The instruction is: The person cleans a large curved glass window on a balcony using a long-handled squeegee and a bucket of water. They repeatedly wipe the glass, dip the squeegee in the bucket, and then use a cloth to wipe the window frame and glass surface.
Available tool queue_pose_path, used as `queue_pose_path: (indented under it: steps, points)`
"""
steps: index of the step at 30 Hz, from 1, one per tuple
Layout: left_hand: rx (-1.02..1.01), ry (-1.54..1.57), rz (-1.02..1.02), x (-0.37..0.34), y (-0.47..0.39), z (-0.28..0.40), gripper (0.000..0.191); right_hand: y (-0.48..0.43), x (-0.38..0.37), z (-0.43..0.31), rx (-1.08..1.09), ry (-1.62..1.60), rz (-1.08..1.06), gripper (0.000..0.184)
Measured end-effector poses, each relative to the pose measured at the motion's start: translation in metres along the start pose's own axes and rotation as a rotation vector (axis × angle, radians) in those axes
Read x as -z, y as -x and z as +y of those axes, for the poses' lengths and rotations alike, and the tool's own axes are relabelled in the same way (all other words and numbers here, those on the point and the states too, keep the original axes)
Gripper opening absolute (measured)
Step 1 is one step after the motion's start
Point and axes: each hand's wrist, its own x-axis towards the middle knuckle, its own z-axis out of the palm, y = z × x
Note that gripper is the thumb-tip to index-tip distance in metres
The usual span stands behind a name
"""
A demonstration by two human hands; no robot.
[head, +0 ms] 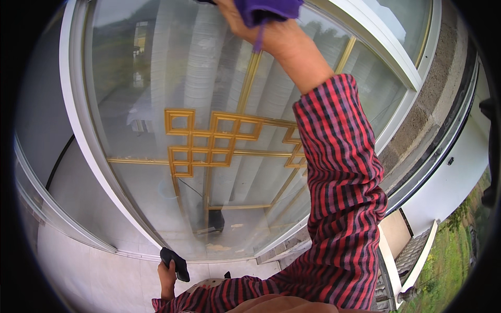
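My right hand [250, 23] is raised at the top edge, in front of the upper pane of a sliding glass door [164, 78]. A purple cloth [270, 9] lies over it, with a thin purple strip hanging down; the fingers are partly cut off. My left hand [167, 272] is low, near the bottom of the door's white frame [117, 191], with its fingers closed around a dark object, perhaps a cloth or glove [176, 263]. Gold lattice bars [211, 137] decorate the glass between the hands. Both sleeves are red and black striped.
Pale curtains [199, 70] show through the glass. A second white door frame [70, 227] stands at the left over pale floor tiles [90, 274]. A rough masonry wall edge [415, 113] runs along the right, with roof tiles [411, 250] and greenery [442, 270] beyond.
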Motion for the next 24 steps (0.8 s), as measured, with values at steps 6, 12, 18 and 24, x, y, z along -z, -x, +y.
queue_pose_path:
  steps: [6, 12, 18, 24]
  points:
    - [-0.026, -0.032, -0.062, -0.019, -0.01, 0.018, 0.03, 0.117, 0.114, 0.033, -0.275, 0.063, -0.123, 0.045]
    - [-0.026, -0.084, -0.157, -0.045, -0.018, 0.043, 0.029, 0.216, 0.171, 0.059, -0.543, 0.053, 0.027, 0.036]
    - [-0.062, -0.062, -0.209, -0.044, 0.0, 0.078, 0.024, 0.272, 0.205, 0.067, -0.805, 0.171, 0.186, 0.033]
    - [-0.161, -0.16, -0.14, -0.039, 0.013, 0.11, 0.026, 0.311, 0.242, 0.078, -1.187, 0.438, 0.317, 0.027]
